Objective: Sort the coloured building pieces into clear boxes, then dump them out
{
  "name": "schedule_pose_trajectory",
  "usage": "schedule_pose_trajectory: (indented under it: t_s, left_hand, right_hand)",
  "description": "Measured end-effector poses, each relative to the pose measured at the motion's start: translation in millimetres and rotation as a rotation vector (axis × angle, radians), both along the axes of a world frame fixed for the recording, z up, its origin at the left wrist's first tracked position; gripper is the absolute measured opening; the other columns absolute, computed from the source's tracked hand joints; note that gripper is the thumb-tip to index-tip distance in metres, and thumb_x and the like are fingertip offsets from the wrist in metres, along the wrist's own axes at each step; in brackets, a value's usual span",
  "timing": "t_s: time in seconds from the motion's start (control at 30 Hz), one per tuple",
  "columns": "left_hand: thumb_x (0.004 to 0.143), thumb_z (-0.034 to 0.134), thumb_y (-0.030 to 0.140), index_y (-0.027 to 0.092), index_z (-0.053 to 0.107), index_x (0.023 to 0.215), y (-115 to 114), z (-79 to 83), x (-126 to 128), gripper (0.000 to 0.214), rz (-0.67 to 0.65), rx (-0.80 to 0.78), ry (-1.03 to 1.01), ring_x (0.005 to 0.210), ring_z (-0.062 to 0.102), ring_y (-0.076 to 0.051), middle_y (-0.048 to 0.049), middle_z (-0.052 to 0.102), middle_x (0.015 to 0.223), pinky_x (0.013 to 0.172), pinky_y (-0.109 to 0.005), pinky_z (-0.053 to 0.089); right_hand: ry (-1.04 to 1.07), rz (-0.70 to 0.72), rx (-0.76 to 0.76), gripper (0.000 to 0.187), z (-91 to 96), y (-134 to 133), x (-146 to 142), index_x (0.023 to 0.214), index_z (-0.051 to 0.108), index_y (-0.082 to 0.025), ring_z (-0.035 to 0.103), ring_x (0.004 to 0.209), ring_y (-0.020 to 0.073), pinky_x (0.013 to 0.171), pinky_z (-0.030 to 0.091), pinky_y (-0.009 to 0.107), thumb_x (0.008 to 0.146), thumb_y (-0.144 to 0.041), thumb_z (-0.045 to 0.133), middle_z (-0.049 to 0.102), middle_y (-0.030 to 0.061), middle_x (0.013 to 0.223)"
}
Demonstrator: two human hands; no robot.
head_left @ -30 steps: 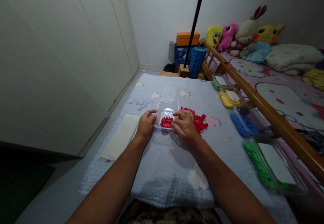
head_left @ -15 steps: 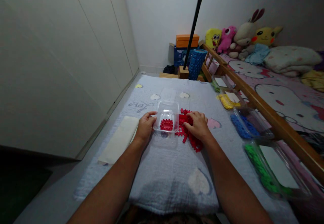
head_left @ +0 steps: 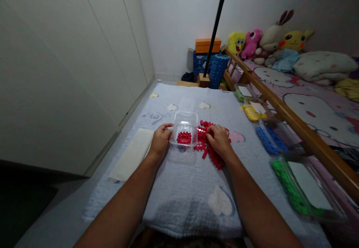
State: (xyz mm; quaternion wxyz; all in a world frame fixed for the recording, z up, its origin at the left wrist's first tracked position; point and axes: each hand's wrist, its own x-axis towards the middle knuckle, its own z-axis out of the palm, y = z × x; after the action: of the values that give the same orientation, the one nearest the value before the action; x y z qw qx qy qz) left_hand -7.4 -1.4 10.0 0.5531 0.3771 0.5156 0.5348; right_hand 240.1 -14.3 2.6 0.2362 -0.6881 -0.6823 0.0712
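A clear plastic tray [head_left: 185,120] lies on a light blue blanket [head_left: 179,180], with a few red plastic pieces [head_left: 184,138] in its near end. My left hand [head_left: 160,140] rests against the tray's left side, thumb along its edge, fingers curled. A pile of red interlocking pieces [head_left: 204,145] lies just right of the tray. My right hand [head_left: 220,139] lies on top of that pile with its fingers bent down into the pieces; whether it grips any is hidden.
Along the right stand clear trays of green pieces [head_left: 291,192], blue pieces [head_left: 266,139] and yellow pieces [head_left: 249,111], beside a wooden bed rail [head_left: 297,124]. A white sheet [head_left: 131,154] lies left of my left hand. White wardrobe doors [head_left: 70,72] flank the left; a black pole [head_left: 214,27] rises behind.
My right hand moved from the tray's right edge onto the red pile beside it. Left hand and tray stayed put.
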Motion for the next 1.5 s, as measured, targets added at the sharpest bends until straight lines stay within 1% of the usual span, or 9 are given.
schedule_pose_trajectory:
  t_s: [0.13, 0.33, 0.53, 0.67, 0.77, 0.93, 1.17, 1.33, 1.5]
  left_hand:
    - [0.067, 0.068, 0.030, 0.015, 0.067, 0.106, -1, 1.6, 1, 0.042, -0.004, -0.012, -0.005, 0.039, 0.033, -0.007, 0.0106, 0.046, 0.052, 0.040, -0.020, 0.024]
    - [0.066, 0.070, 0.028, 0.015, 0.068, 0.104, 0, 1.8, 1, 0.040, 0.002, -0.011, -0.015, 0.040, 0.033, -0.007, 0.0102, 0.046, 0.051, 0.040, -0.020, 0.023]
    - [0.067, 0.071, 0.029, 0.015, 0.069, 0.106, 1, 0.7, -1, 0.040, -0.003, -0.018, -0.012, 0.040, 0.034, -0.006, 0.0103, 0.046, 0.052, 0.041, -0.019, 0.023]
    - [0.068, 0.070, 0.030, 0.015, 0.069, 0.106, 0, 0.8, -1, 0.042, -0.016, -0.017, -0.007, 0.039, 0.034, -0.007, 0.0102, 0.047, 0.051, 0.040, -0.019, 0.024]
    - [0.067, 0.069, 0.031, 0.015, 0.068, 0.107, 1, 0.9, 0, 0.043, -0.027, -0.014, -0.008, 0.040, 0.035, -0.007, 0.0101, 0.047, 0.051, 0.040, -0.020, 0.026]
    - [0.066, 0.070, 0.029, 0.015, 0.068, 0.105, 0, 1.6, 0, 0.041, -0.024, -0.027, -0.036, 0.040, 0.035, -0.007, 0.0097, 0.049, 0.052, 0.040, -0.019, 0.025]
    - [0.067, 0.071, 0.026, 0.015, 0.069, 0.101, -1, 6.1, 2, 0.036, -0.028, -0.028, -0.067, 0.040, 0.038, -0.006, 0.0082, 0.052, 0.054, 0.041, -0.019, 0.026]
    - [0.066, 0.070, 0.025, 0.014, 0.069, 0.103, -1, 6.8, 2, 0.038, -0.023, -0.040, -0.060, 0.041, 0.039, -0.006, 0.0078, 0.053, 0.055, 0.041, -0.019, 0.027]
    - [0.066, 0.069, 0.026, 0.014, 0.069, 0.102, -1, 5.7, 2, 0.038, -0.027, -0.034, -0.046, 0.040, 0.037, -0.006, 0.0080, 0.052, 0.054, 0.041, -0.019, 0.026]
  right_hand:
    - [-0.015, -0.055, -0.019, 0.028, 1.8, 0, -3, 0.115, 0.069, -0.022, 0.059, 0.106, 0.0284, 0.094, 0.036, 0.041, 0.088, -0.021, 0.061, 0.072, 0.0092, 0.111]
    - [-0.026, -0.101, -0.017, 0.019, 2.9, 0, -4, 0.102, 0.073, -0.022, 0.058, 0.110, 0.0312, 0.094, 0.036, 0.043, 0.086, -0.026, 0.063, 0.071, 0.0106, 0.112]
    - [0.071, -0.104, 0.028, 0.013, 1.6, 2, -1, 0.091, 0.068, -0.023, 0.061, 0.100, 0.0288, 0.092, 0.038, 0.042, 0.079, -0.024, 0.063, 0.073, 0.0072, 0.099]
    - [0.182, -0.094, 0.189, 0.015, 17.7, 3, 1, 0.093, 0.067, -0.023, 0.060, 0.103, 0.0288, 0.094, 0.040, 0.042, 0.080, -0.026, 0.061, 0.073, 0.0085, 0.103]
    - [0.175, 0.008, 0.253, 0.017, 36.2, 7, -9, 0.097, 0.069, -0.022, 0.058, 0.108, 0.0295, 0.098, 0.039, 0.043, 0.082, -0.025, 0.061, 0.073, 0.0093, 0.108]
    - [-0.037, 0.198, 0.088, 0.021, 56.1, 24, -44, 0.101, 0.073, -0.024, 0.053, 0.114, 0.0302, 0.105, 0.031, 0.047, 0.083, -0.018, 0.064, 0.074, 0.0087, 0.113]
    - [-0.254, 0.264, -0.088, 0.024, 53.5, 48, -70, 0.098, 0.078, -0.025, 0.052, 0.113, 0.0309, 0.100, 0.029, 0.050, 0.088, -0.011, 0.060, 0.078, 0.0106, 0.112]
    - [-0.283, 0.272, -0.079, 0.023, 52.6, 55, -70, 0.095, 0.078, -0.024, 0.052, 0.116, 0.0315, 0.103, 0.030, 0.052, 0.088, -0.011, 0.061, 0.078, 0.0102, 0.116]
    - [-0.118, 0.158, -0.023, 0.024, 60.3, 53, -40, 0.107, 0.077, -0.025, 0.052, 0.122, 0.0319, 0.103, 0.035, 0.047, 0.087, -0.016, 0.067, 0.074, 0.0080, 0.128]
